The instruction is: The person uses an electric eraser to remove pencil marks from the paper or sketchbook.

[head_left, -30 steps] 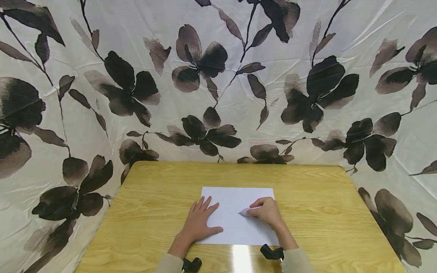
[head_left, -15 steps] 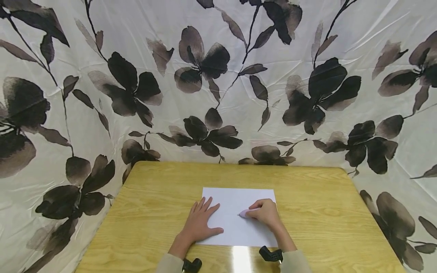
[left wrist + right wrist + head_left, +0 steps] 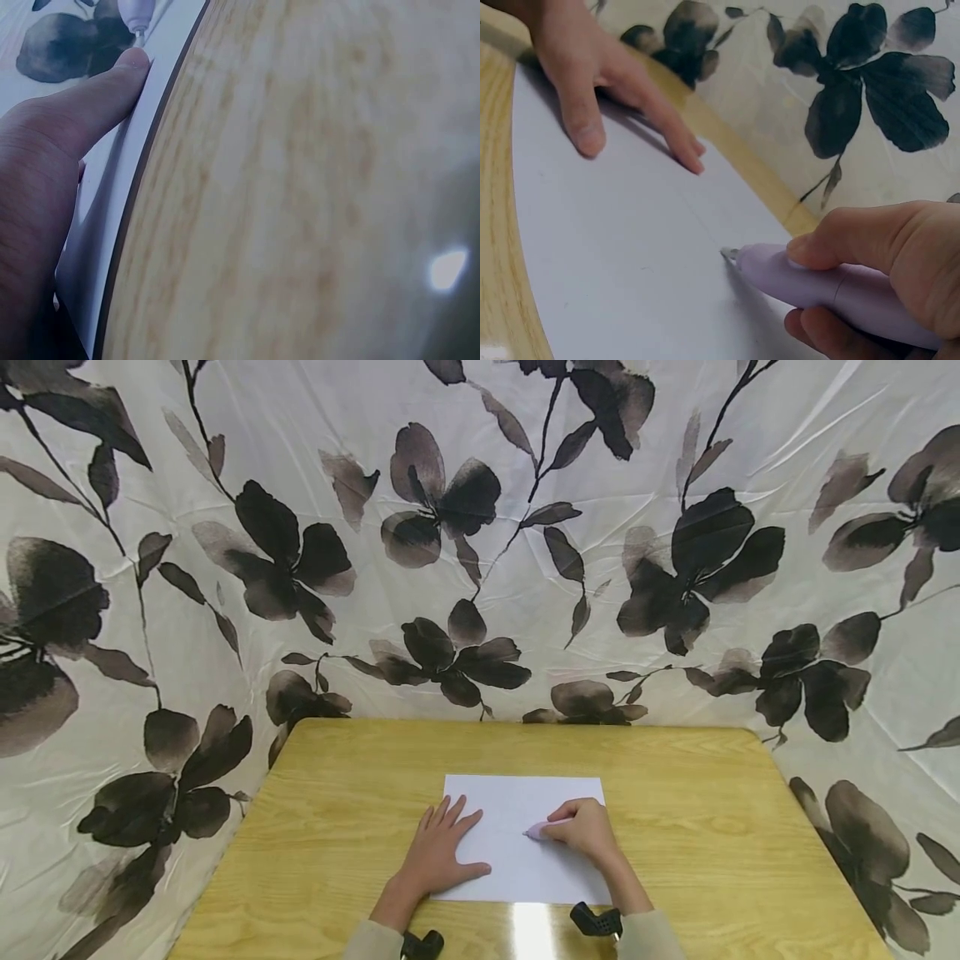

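Observation:
A white sheet of paper (image 3: 517,881) lies on the wooden table. My left hand (image 3: 438,852) rests flat on its left side, fingers spread and thumb pointing toward the middle. In my right hand (image 3: 588,831) I grip a thick lavender pen-shaped tool (image 3: 810,281) between thumb and curled fingers. Its short grey metal tip (image 3: 729,253) meets the sheet near the middle; whether it is a blade or a nib I cannot tell. A faint line runs from the tip toward the left hand in the right wrist view. The left wrist view shows the left thumb (image 3: 112,86) near the sheet's edge.
The yellow wood-grain table (image 3: 330,810) extends around the sheet on every side. Behind and beside it hangs white cloth (image 3: 570,410) printed with dark flowers. A black wrist camera (image 3: 596,920) sits at the right wrist, another (image 3: 422,945) at the left.
The right hand and the lavender tool have shifted very slightly left over the paper. The left hand stays in place; the whole head view has drifted a little.

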A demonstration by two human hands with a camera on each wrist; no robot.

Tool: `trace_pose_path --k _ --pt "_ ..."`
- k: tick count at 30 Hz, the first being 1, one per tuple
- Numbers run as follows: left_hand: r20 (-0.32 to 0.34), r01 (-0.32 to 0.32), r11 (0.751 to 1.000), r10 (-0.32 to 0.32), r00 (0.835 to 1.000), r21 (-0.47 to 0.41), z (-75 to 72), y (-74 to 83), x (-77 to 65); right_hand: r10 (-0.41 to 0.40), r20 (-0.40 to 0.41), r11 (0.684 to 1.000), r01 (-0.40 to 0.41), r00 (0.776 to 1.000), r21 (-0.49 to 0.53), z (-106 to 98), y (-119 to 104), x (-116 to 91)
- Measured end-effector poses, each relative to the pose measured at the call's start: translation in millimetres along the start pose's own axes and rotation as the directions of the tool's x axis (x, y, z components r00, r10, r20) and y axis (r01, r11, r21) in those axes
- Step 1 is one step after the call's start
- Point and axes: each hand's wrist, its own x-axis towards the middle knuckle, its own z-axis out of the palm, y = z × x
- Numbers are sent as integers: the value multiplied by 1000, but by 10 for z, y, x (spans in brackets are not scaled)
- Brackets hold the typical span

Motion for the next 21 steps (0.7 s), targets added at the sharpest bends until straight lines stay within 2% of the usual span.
trace_pose_path --k 6,12,16,21 --pt "-11 2 1000 -2 1000 -6 13 -3 -14 -5 -34 1000 4 999 -10 4 26 2" --pt "-24 2 1000 -2 1000 9 17 -14 -26 -6 -10 1000 6 1000 1 6 7 -5" --pt "-36 -7 1000 8 999 13 33 -16 -14 3 -21 1000 -3 1000 9 13 12 2" --pt "-18 0 1000 0 1000 17 51 -13 -10 -9 -20 1000 9 1000 0 14 13 -12"
